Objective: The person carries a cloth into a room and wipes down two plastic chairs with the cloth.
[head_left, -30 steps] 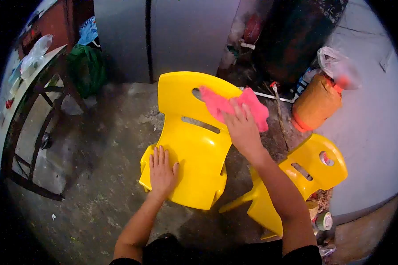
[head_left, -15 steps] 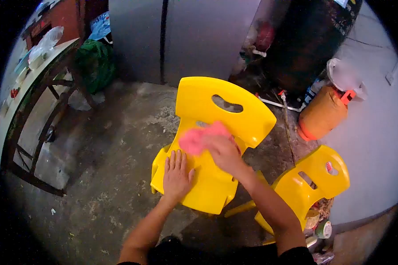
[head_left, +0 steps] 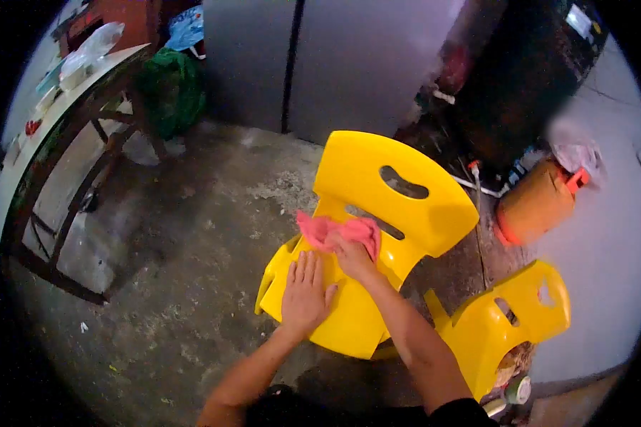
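Observation:
A yellow plastic chair (head_left: 399,199) stands in front of me, its backrest away from me, with a curved handle hole and a slot below it. My left hand (head_left: 306,293) lies flat on the left side of the seat, fingers stretched out. On the rear part of the seat, my right hand (head_left: 352,257) presses a pink cloth (head_left: 360,231), which bunches out on both sides of the fingers. The fingertips are partly hidden in the cloth.
A second yellow chair (head_left: 541,306) stands close on the right. Beyond it are an orange gas cylinder (head_left: 538,203) and a dark tank (head_left: 520,85). A table (head_left: 68,117) is at the left, a green bag (head_left: 171,92) behind it. Tape rolls (head_left: 518,390) lie at lower right.
My right hand and the pink cloth have moved from near the backrest down and nearer on the seat. My left hand stays flat. The whole view has shifted, putting the chair farther right.

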`<state>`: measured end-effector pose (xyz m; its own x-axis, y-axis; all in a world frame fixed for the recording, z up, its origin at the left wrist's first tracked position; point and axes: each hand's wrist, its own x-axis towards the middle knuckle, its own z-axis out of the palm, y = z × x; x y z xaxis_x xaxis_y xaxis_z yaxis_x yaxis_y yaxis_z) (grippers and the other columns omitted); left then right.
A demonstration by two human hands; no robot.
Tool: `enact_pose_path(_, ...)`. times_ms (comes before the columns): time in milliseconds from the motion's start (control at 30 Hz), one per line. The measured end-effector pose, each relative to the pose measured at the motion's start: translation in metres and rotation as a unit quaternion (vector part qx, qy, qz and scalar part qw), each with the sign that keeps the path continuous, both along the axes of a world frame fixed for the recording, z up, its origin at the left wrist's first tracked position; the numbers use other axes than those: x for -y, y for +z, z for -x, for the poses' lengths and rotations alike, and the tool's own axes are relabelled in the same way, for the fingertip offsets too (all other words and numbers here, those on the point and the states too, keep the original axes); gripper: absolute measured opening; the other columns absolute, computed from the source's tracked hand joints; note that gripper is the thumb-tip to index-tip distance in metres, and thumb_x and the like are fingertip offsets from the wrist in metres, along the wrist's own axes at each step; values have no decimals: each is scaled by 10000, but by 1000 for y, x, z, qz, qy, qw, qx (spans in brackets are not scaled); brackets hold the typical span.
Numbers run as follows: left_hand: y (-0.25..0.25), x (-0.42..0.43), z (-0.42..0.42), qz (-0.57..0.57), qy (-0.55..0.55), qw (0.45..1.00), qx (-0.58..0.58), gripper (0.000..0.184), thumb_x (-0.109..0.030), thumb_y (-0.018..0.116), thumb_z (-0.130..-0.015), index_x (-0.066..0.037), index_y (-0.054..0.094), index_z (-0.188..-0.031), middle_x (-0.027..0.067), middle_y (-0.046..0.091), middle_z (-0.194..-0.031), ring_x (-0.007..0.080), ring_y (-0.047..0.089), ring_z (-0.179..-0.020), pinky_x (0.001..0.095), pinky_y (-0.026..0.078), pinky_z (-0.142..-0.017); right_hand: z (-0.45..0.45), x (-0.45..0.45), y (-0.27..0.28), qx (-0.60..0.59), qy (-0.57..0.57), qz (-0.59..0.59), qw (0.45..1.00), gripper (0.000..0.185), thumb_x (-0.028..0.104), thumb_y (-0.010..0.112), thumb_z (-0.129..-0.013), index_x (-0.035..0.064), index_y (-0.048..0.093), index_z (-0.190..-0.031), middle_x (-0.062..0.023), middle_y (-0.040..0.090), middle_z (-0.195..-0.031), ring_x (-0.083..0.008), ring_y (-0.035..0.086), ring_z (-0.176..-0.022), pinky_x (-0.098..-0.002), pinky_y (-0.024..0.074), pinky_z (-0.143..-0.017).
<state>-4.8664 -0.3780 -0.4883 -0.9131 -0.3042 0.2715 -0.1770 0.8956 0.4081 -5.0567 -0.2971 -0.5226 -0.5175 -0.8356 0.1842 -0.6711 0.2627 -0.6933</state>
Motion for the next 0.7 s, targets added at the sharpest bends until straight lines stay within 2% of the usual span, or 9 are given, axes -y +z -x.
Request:
enact_pose_path(33,0,0,-1,-18,5,1000,-6,655,-393,480,-970,54,374,-1438,240,322,-1537,362,239,-1466,484,160,-1207,-22,-9,22,90,-1,1,996,183,-16,628,-840,37,689,-1004,-104,680,-1099,-263,609,-1124,-335,450,-1004)
enact_pose_path(133,4,-7,-4,-34,5,999,-25,675,-382,506,-960,71,355,-1437,264,313,-1533,375,257,-1456,479,180,-1202,-25,-12,67,-146,16,139,979,130,30,682,-797,45,680,-925,-127,665,-953,-315,635,-931,-403,500,-872)
enact_pose_path(167,3,-7,-4,-24,12,999,-31,673,-375,530,-949,72,373,-1428,267,327,-1525,378,275,-1448,480,197,-1196,-32,-4,109,-69,-38,204,976,142,58,701,-794,40,674,-932,-122,661,-976,-304,620,-976,-429,481,-909)
enact_pose_path(333,6,-7,-5,-30,6,1000,-2,662,-375,494,-970,63,349,-1444,262,275,-1551,381,230,-1465,480,164,-1208,-1,32,203,-458,-156,329,811,213,114,696,-795,97,657,-1004,-85,626,-1070,-297,605,-985,-433,478,-879)
enact_pose_path(433,3,-4,-7,-20,-1,1000,5,666,-369,510,-964,63,347,-1445,269,273,-1549,389,227,-1464,486,170,-1206,33,34,140,-577,-85,139,800,418,164,794,-698,139,635,-1083,-63,574,-1091,-305,550,-1003,-429,451,-868)
enact_pose_path(467,5,-3,-5,-14,-2,1000,6,672,-368,518,-962,64,344,-1445,271,272,-1548,392,227,-1462,489,174,-1204,36,39,134,-566,-86,149,806,415,165,790,-687,144,635,-1071,-65,573,-1081,-303,552,-1002,-429,452,-863)
enact_pose_path(533,4,-8,-8,-5,2,1000,6,678,-366,540,-950,70,356,-1436,277,290,-1537,400,246,-1453,487,192,-1198,31,44,122,-539,-91,158,822,409,166,781,-664,156,636,-1045,-71,572,-1061,-298,555,-1001,-429,453,-852)
enact_pose_path(667,3,-11,-4,-3,10,1000,-29,686,-354,577,-932,79,372,-1422,282,320,-1520,408,287,-1434,480,222,-1186,10,19,68,-433,32,-48,899,307,113,679,-779,126,618,-1080,-132,586,-1137,-342,562,-1048,-459,462,-873)
enact_pose_path(700,2,-8,-5,-10,12,999,-36,690,-350,581,-931,80,365,-1425,280,317,-1522,409,290,-1432,482,223,-1186,0,10,47,-339,-35,-33,940,308,98,655,-795,112,611,-1099,-148,584,-1144,-360,557,-1060,-465,461,-887)
